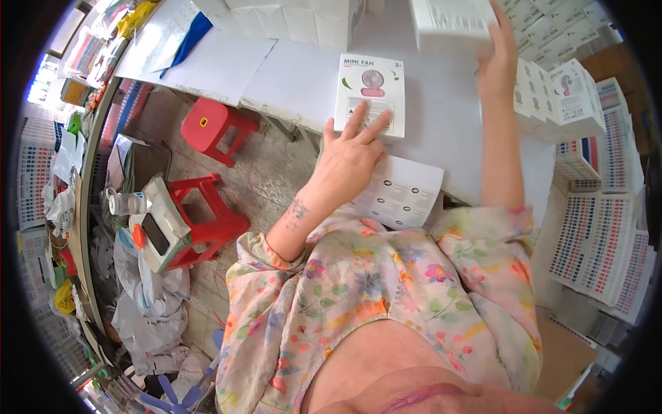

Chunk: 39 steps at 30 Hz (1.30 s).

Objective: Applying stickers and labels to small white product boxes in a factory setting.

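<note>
Pale counter [303, 74] lies beneath the fan-picture box [372, 79]; on that box my left hand [348, 155] spreads its fingers, beyond its right my right hand [499, 61] grips a white carton [452, 27]

Noted from where I stand: white-topped bench [447, 96]. Left of the bench, grey tiled floor [265, 185]; one red stool [205, 127] near its edge, second red stool [219, 226] farther out; beyond, long cluttered shelf [89, 172], then bright light [34, 93], source unclear.
</note>
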Available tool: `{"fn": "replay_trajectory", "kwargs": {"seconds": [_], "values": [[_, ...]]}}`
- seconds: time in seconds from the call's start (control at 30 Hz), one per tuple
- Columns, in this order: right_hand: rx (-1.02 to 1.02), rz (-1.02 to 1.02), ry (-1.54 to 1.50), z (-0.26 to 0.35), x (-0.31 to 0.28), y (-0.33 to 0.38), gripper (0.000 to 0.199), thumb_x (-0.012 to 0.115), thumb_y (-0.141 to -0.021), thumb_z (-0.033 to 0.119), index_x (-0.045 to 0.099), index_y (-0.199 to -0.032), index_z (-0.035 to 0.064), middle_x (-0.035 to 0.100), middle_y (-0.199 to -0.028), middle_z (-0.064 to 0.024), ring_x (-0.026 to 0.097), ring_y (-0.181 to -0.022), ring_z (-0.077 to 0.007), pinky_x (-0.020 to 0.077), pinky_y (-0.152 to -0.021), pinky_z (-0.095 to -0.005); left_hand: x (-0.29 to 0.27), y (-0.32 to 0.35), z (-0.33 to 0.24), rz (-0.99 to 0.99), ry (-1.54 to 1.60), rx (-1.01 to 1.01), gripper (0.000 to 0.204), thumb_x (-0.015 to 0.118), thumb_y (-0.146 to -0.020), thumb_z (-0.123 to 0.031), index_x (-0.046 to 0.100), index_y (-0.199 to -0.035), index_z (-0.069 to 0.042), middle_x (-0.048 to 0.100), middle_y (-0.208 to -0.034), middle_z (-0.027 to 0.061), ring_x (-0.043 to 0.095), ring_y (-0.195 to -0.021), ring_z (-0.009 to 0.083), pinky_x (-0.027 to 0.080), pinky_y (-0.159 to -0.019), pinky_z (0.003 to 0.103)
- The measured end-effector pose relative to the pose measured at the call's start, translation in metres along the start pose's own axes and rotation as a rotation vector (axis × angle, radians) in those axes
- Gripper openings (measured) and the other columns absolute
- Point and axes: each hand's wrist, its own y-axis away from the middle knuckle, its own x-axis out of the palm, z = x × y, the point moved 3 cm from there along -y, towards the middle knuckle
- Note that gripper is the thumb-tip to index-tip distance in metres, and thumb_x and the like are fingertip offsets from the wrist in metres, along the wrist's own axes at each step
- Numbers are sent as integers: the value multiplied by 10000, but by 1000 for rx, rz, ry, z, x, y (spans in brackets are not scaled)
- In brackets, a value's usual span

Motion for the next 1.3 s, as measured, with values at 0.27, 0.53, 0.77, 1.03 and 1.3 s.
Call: {"fn": "replay_trajectory", "kwargs": {"seconds": [0.27,0.53,0.77,1.03,1.3], "values": [[459,-71,1,-12,-36,165,555,419,-963,238,394,-1460,-7,407,-1486,-148,383,-1374,-228,287,-1142,-374,-9,12,-9,55,-20,23,137,613,-906,-162,611,-840,-41,359,-1546,49,228,-1462,375,256,-1038,717],[392,155,637,21,-51,172,424,490,-984,163,512,-1368,-16,538,-1377,-106,479,-1262,-181,367,-1040,-301,-23,17,-17,-15,5,62,124,664,-870,-99,561,-814,-57,490,-1446,30,356,-1397,329,268,-1060,650],[-77,581,927,114,4,171,239,645,-864,26,679,-1101,14,679,-1039,-103,612,-898,-246,473,-818,-331,-30,8,-34,-75,289,12,77,676,-862,-113,609,-849,-78,634,-855,52,594,-840,271,428,-837,407],[22,651,914,96,-25,168,234,682,-813,4,702,-1039,60,612,-859,-60,559,-797,-254,447,-720,-347,-29,8,-29,-69,511,-60,119,682,-882,-149,661,-935,-44,617,-774,85,605,-788,290,458,-760,388],[-215,533,1073,88,4,186,393,723,-757,-12,721,-1129,117,564,-977,-26,513,-941,-231,421,-813,-347,-21,7,-35,-51,587,-175,117,648,-905,-117,626,-872,-7,600,-769,121,594,-681,311,474,-603,384]]}}
